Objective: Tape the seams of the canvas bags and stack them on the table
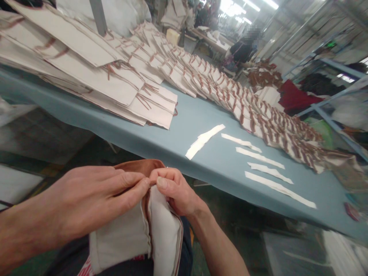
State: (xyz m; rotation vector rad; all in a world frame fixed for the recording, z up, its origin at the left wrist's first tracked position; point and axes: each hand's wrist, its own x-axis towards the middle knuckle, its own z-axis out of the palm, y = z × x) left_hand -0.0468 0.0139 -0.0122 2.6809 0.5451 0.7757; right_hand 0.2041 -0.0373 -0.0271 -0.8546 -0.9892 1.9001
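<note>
Over my lap I hold a cream fabric piece with brown trim (122, 234), its folded edge pinched at the top. My left hand (106, 191) reaches in from the left, its thumb and fingertips closed on the brown edge. Close against it, my right hand (175, 189) grips the same edge between thumb and curled fingers. A brown flap of the piece (140, 165) shows behind my knuckles. The lower part hangs down in two cream panels with a seam between them.
A long table with a blue-green cover (184, 111) runs across in front. Stacked cream pieces with brown ties (86, 76) lie at left, overlapping rows of trimmed pieces (218, 84) behind. Several white strips (260, 157) lie nearer. A person (244, 48) is in the background; shelving (327, 103) stands right.
</note>
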